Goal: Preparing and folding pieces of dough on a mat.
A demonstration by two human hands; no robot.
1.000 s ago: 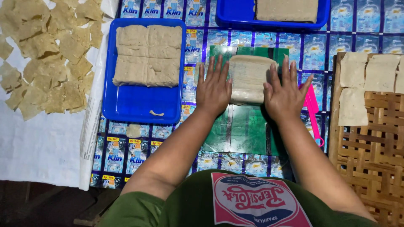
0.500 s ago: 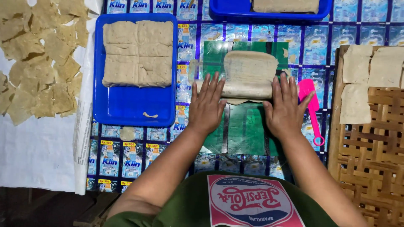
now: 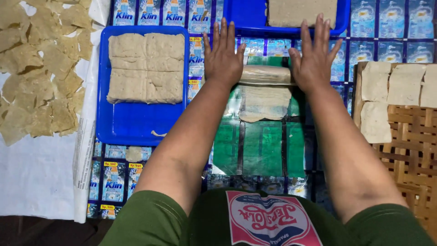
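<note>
From the head view I see my left hand (image 3: 223, 57) and right hand (image 3: 315, 57) spread flat, fingers wide, palms pressing the ends of a rolling pin (image 3: 266, 75) wrapped in pale dough sheet (image 3: 265, 102), centre of the green mat (image 3: 264, 146), so pressure stays even.

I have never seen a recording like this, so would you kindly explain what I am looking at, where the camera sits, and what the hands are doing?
There is no machine here: a person works with two bare hands, and the camera is worn on the head, looking down. The left hand and right hand lie flat, fingers spread, on the two ends of a roller wrapped in a pale dough sheet; its loose end lies on a green mat. Left of it, a blue tray holds stacked dough squares. A second blue tray sits at the top. Thin torn pieces lie on white paper at far left; pale squares rest on a woven rack at right.
</note>
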